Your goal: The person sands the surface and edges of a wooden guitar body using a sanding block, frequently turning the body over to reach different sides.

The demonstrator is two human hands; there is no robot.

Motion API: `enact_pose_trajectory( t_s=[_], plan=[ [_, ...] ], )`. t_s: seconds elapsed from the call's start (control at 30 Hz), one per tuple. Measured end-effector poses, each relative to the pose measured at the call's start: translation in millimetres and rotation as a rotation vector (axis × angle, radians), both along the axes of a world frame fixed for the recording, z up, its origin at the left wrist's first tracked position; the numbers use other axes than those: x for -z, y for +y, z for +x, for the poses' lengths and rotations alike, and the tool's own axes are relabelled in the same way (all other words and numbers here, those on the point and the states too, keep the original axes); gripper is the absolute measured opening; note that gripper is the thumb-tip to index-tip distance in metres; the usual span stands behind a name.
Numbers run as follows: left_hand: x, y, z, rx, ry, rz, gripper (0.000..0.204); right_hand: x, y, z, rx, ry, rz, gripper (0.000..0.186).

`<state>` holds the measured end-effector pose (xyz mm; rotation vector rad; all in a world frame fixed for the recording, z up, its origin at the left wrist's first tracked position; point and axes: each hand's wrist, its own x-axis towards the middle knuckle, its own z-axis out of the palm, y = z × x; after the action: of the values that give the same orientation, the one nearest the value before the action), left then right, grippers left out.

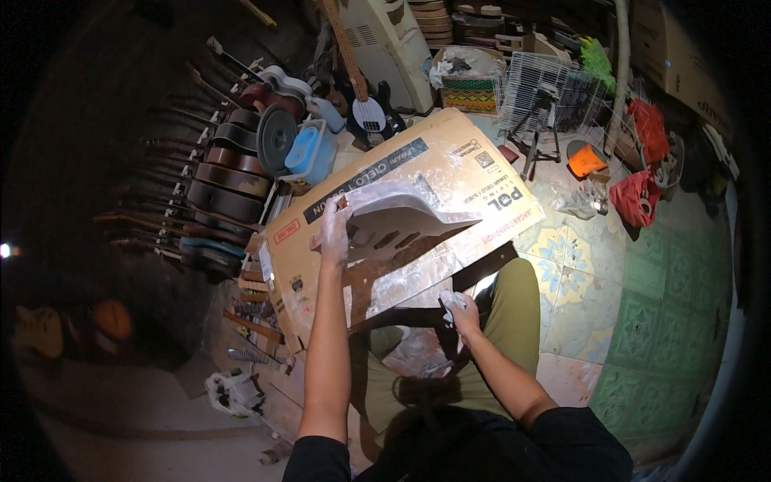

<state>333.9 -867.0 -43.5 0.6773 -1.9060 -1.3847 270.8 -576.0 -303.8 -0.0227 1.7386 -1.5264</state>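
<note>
Pale guitar body tilted up over dusty cardboard

The guitar body (401, 217) looks whitish grey and powdery, with a curved outline, a pointed tip at the right and elongated openings in the face turned toward the person. It stands tilted above the middle of a big piece of printed cardboard (440, 138) and casts a dark shadow on it; whether its low edge touches the cardboard is hard to tell. White dust smears the cardboard around and in front of it.

The left hand (334, 231), coated in white dust, is closed on the left end of the guitar body. The right hand (466, 317), also dusty, is curled around a small whitish piece (451, 300), its material unclear, beside the person's right knee and apart from the guitar body.

The cardboard's near edge lies just in front of the olive trousers (518, 313). Past its upper left side, a blue container (312, 153) and a row of guitars (229, 173) crowd close. To the right, patterned tiles (594, 297) give the wider room, running on to green tiles (658, 321); an orange cup (587, 161) and a red bag (632, 199) lie farther up.
</note>
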Motion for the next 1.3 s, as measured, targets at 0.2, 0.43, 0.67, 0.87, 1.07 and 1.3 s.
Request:
enact_pose_trajectory(
  t_s=[0.2,0.43,0.67,0.87,1.07,1.3],
  plan=[
    [-7.3,26.1,-5.4,-0.095,0.021,-0.113,0.057,2.7,0.8,-0.6,-0.003,0.011,0.04,0.042],
    [6.6,59.6,6.0,-0.263,-0.227,-0.384,0.067,-34.5,2.9,-7.4,-0.009,-0.165,0.019,0.041],
    [5.6,119.6,55.8,-0.127,-0.408,-0.583,0.06,-115.6,28.4,-28.9,0.189,-0.27,-0.208,0.039],
    [19.3,145.3,70.0,-0.002,-0.427,-0.626,0.048,-190.8,45.5,-49.6,0.07,0.168,-0.297,0.053],
    [18.2,158.7,79.1,0.006,-0.432,-0.632,0.047,-254.0,34.8,-43.5,-0.252,0.743,-0.207,0.049],
    [27.8,169.6,81.6,-0.019,-0.392,-0.642,0.05,-302.6,29.6,-18.1,-0.612,1.14,0.047,0.047]
  ],
)
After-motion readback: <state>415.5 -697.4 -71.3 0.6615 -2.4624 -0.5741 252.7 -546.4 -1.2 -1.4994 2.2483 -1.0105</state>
